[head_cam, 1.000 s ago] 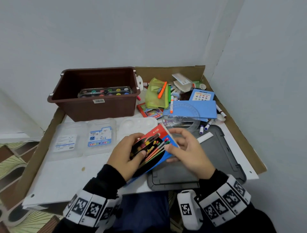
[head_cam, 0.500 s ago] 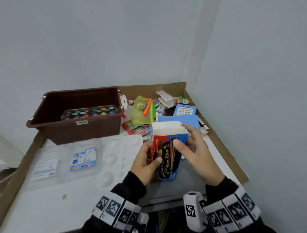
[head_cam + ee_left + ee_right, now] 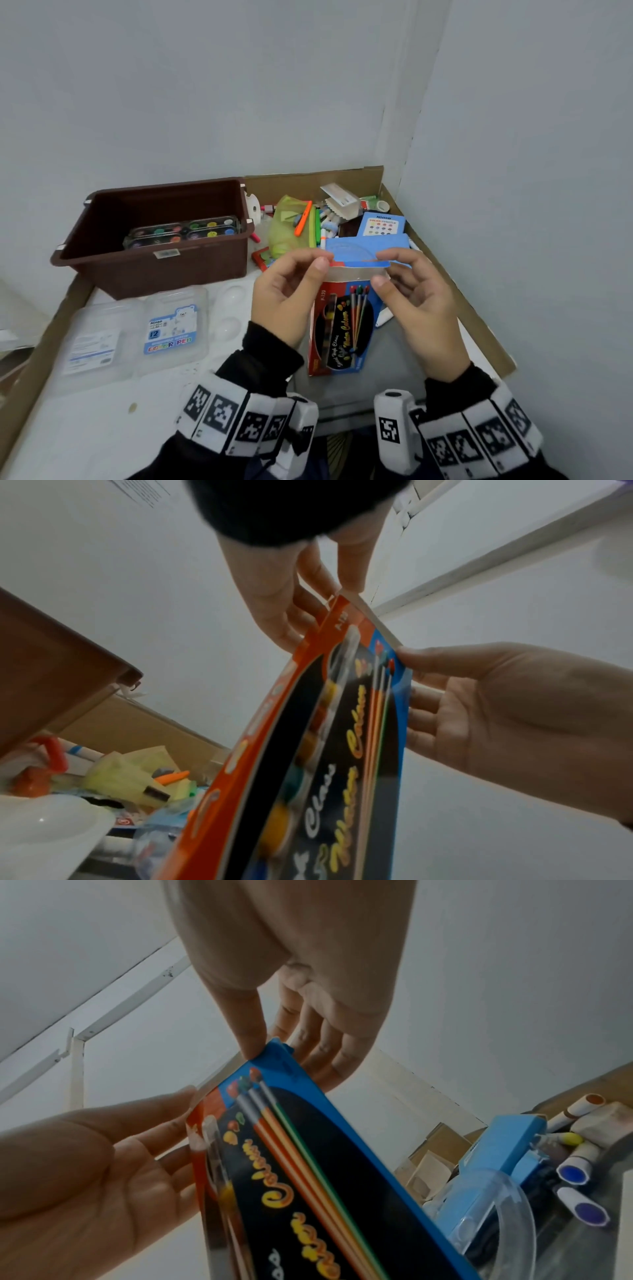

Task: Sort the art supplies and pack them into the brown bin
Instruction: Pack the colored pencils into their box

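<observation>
A red and blue watercolour box (image 3: 342,325) stands upright on its lower end in front of me. My left hand (image 3: 320,262) pinches the left end of its top flap between thumb and fingers. My right hand (image 3: 380,269) pinches the right end of that flap. The left wrist view shows the box (image 3: 308,750) with my left hand (image 3: 335,588) at its top corner. In the right wrist view my right hand's thumb and fingers (image 3: 274,1037) grip the blue corner of the box (image 3: 308,1177). The brown bin (image 3: 154,260) sits at the back left and holds a round-pan paint palette (image 3: 181,231).
A clear colour-pen case (image 3: 171,329) and a white mixing palette (image 3: 229,308) lie left of my hands. A grey lid (image 3: 394,359) lies under the box. Back right is a heap: green pouch (image 3: 291,226), blue pencil box (image 3: 382,224), markers. Walls close in behind and right.
The watercolour box has gone from lying tilted in my hands to standing upright. Both hands have moved up to its top flap. My view has swung upward.
</observation>
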Tool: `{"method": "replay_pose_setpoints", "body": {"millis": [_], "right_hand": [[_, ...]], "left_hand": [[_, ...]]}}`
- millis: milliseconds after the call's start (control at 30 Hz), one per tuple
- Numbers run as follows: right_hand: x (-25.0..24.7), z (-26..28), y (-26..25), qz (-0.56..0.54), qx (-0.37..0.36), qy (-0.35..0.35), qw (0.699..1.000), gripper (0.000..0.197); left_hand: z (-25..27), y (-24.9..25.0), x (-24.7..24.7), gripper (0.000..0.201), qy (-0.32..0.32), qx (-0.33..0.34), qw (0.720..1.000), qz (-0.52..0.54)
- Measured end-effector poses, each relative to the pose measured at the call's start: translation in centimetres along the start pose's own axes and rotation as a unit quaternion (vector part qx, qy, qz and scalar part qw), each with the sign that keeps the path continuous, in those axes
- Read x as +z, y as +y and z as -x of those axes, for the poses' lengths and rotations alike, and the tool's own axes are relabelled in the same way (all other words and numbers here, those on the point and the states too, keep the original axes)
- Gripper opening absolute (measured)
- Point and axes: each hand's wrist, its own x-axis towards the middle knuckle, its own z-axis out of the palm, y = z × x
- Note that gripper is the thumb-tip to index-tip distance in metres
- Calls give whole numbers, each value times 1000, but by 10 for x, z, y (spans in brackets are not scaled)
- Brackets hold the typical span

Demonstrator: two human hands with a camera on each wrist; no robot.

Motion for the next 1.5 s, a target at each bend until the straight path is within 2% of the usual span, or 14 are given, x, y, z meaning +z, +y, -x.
{"method": "replay_pose_setpoints", "body": {"millis": [433,600,833,933,1100,1167,1233,1300,1400,1500], "right_hand": [[3,1,4,-10,-14,30,999,17],[3,1,8,-19,-12,37,999,15],[2,3,15,-9,-23,30,999,12],[0,6,19,14,-27,-5,1000,22],[-2,13,22,67,-47,-46,996,37],[-2,13,21,61,-46,-38,996,32],[-2,13,17,48,-36,-28,998,28],[-1,12,11,45,-28,-24,998,27],[2,7,2,36,-33,-17,999,27],[8,-5,-5,-18,-22,-8,1000,28]], "left_hand": [[3,-5,-6,13,-4,35,997,-72],[5,-5,-8,14,-11,38,996,-86],[9,-12,-11,4,-20,56,995,-75],[11,-17,-16,17,-35,59,994,-88],[14,-20,-22,22,-67,49,991,-103],[16,-20,-24,30,-90,44,988,-114],[19,-22,-25,47,-107,32,986,-125],[20,-23,-26,55,-105,-6,987,-123],[20,-23,-33,44,-88,-48,988,-119],[19,-16,-45,30,-68,-39,988,-136]]}}
